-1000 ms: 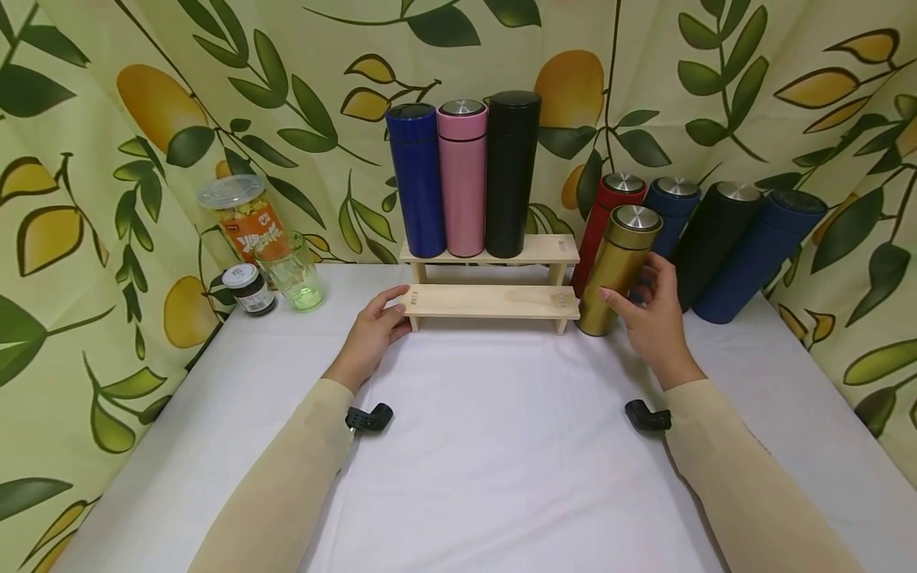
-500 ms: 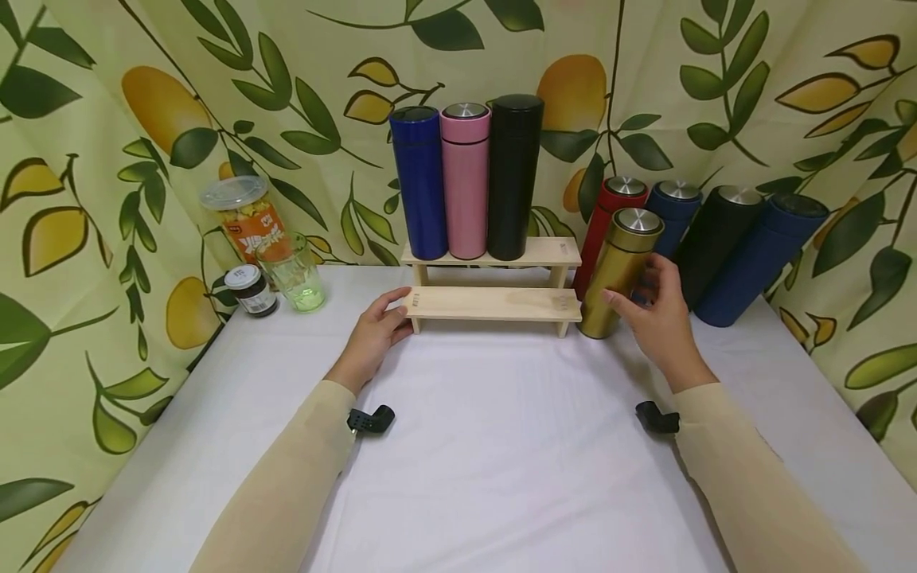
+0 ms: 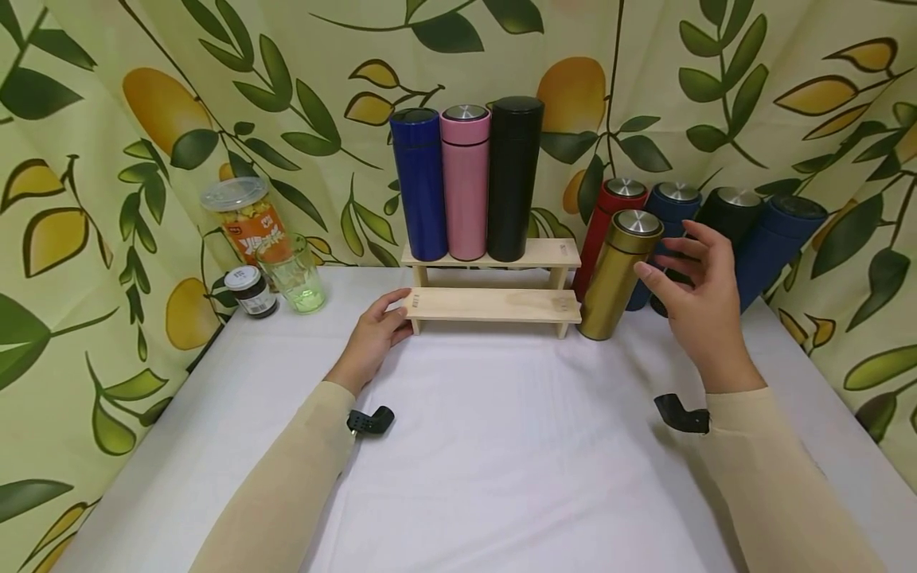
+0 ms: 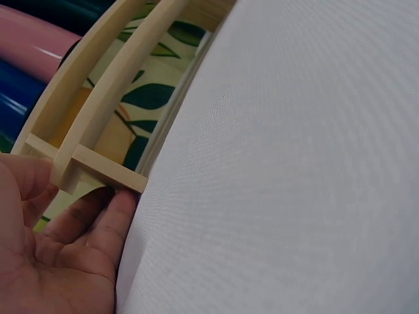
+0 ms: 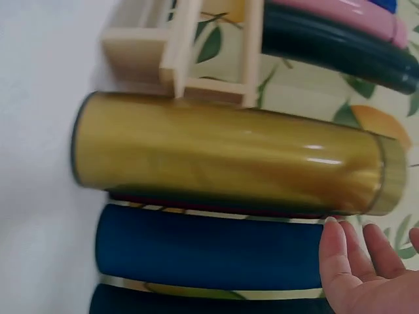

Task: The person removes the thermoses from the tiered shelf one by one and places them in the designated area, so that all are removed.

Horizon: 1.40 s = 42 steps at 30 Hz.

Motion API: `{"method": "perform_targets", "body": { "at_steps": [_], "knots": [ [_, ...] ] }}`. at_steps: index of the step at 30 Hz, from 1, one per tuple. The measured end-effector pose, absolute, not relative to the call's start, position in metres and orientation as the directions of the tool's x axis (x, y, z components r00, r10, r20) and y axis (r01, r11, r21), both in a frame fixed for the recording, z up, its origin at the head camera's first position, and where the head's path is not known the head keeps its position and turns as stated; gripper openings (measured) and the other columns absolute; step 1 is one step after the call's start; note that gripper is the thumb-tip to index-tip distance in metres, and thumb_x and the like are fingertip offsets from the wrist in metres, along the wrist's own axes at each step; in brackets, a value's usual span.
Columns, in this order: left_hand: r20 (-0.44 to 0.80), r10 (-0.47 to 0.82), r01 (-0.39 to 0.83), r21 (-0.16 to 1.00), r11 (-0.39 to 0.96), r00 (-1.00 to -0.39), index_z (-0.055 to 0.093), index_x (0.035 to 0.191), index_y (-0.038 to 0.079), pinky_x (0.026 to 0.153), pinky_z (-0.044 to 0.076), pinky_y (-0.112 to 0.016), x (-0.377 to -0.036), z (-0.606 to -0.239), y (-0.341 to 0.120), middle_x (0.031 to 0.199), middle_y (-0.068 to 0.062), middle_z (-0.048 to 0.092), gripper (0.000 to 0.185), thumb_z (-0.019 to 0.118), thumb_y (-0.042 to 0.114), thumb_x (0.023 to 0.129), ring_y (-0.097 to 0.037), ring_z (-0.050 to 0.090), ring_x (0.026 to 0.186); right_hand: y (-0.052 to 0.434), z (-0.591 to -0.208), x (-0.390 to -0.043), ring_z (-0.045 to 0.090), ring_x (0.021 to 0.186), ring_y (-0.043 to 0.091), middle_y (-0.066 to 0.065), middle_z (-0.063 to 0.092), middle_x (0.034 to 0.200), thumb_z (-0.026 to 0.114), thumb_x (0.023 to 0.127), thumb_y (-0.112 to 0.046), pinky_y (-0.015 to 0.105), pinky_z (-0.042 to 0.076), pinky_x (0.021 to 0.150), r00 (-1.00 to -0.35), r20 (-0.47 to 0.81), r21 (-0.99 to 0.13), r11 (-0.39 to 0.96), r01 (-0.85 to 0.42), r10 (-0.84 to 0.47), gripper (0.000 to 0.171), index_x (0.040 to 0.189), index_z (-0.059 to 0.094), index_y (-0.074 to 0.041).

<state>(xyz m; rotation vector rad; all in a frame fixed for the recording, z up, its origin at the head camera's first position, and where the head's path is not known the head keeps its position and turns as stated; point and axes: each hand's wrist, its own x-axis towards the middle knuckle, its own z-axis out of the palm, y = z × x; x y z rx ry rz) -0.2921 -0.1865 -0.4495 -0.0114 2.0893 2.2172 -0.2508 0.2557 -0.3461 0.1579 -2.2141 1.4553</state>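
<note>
White-covered table (image 3: 487, 446) takes up most of my head view; on it, a two-tier wooden stand (image 3: 494, 304) with a royal-blue bottle (image 3: 421, 191), a pink bottle (image 3: 466, 199) and a black bottle (image 3: 514, 183) upright on the upper tier. Left hand (image 3: 371, 330) pinches the left end of the lower tier. Gold bottle (image 3: 616, 282) stands on the table just beside the stand's right end; touching or not, I can't tell. Change over the last half second: the right hand (image 3: 698, 298), curled round the gold bottle then, has come away to the right, thumb and fingers spread, gripping nothing. My read: the bottle stands by itself and that hand is free. Behind it, a red bottle (image 3: 600, 231); further right, a navy bottle (image 3: 669, 211), a dark bottle (image 3: 731, 208) and a larger blue bottle (image 3: 774, 239). All capped, contents hidden from me. Far left, by size: lidded tub (image 3: 251, 227), yellow pieces above its orange label; green-tinted glass (image 3: 297, 274), contents unclear; small white-lidded jar (image 3: 254, 298), dark, contents not identifiable.
</note>
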Motion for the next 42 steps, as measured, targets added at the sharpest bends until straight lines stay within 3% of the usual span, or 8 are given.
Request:
{"method": "perform_targets", "body": {
  "at_steps": [7,12,16,26,34,42],
  "knots": [
    [-0.073,0.060,-0.075,0.996,-0.048,-0.996,0.050,0.164,0.016,0.113,0.051,-0.040,-0.291,-0.449,-0.187,0.165,-0.022,0.043,0.046,0.049,0.013,0.118,-0.034,0.054,0.143,0.247,-0.334,-0.239,0.059,0.128,0.021,0.002,0.053,0.146,0.071,0.107,-0.011,0.019,0.052,0.098,-0.844,0.516,-0.821,0.368,-0.438,0.147,0.067,0.165,0.038,-0.020],
    [-0.069,0.067,-0.072,0.996,-0.044,-0.995,0.048,0.165,0.015,0.113,0.051,-0.040,-0.292,-0.450,-0.187,0.164,-0.023,0.044,0.047,0.048,0.013,0.118,-0.034,0.054,0.143,0.232,-0.331,-0.231,0.057,0.129,0.027,0.013,0.053,0.145,0.065,0.110,-0.009,0.022,0.053,0.100,-0.840,0.536,-0.840,0.151,-0.521,0.081,0.054,0.160,0.044,-0.014],
    [-0.073,0.063,-0.075,0.997,-0.032,-0.995,0.049,0.165,0.017,0.112,0.051,-0.038,-0.292,-0.449,-0.187,0.165,-0.021,0.044,0.047,0.049,0.014,0.118,-0.033,0.054,0.143,0.216,-0.338,-0.231,0.057,0.132,0.032,0.019,0.053,0.145,0.057,0.114,-0.013,0.029,0.052,0.102,-0.860,0.511,-0.859,0.033,-0.511,-0.009,0.047,0.159,0.044,-0.012],
    [-0.072,0.069,-0.075,0.996,-0.038,-0.995,0.049,0.165,0.016,0.113,0.051,-0.039,-0.294,-0.451,-0.187,0.165,-0.022,0.044,0.047,0.049,0.014,0.118,-0.033,0.054,0.143,0.179,-0.362,-0.252,0.055,0.132,0.034,0.017,0.054,0.146,0.053,0.116,-0.024,0.034,0.054,0.105,-0.901,0.414,-0.905,0.043,-0.422,-0.128,0.049,0.161,0.041,-0.008],
    [-0.069,0.073,-0.072,0.996,-0.047,-0.995,0.049,0.164,0.016,0.113,0.051,-0.040,-0.295,-0.452,-0.188,0.165,-0.022,0.043,0.047,0.050,0.014,0.118,-0.033,0.054,0.143,0.156,-0.358,-0.287,0.055,0.135,0.027,0.011,0.054,0.149,0.068,0.110,-0.033,0.037,0.052,0.111,-0.925,0.365,-0.912,0.159,-0.378,-0.106,0.064,0.163,0.038,-0.011],
    [-0.064,0.062,-0.068,0.996,-0.054,-0.996,0.051,0.163,0.016,0.112,0.051,-0.040,-0.294,-0.451,-0.188,0.163,-0.022,0.045,0.046,0.050,0.013,0.118,-0.033,0.054,0.143,0.140,-0.337,-0.319,0.048,0.143,0.028,0.007,0.049,0.155,0.077,0.102,-0.050,0.050,0.047,0.116,-0.942,0.331,-0.923,0.188,-0.335,-0.057,0.081,0.166,0.036,-0.021]
  ]
}}
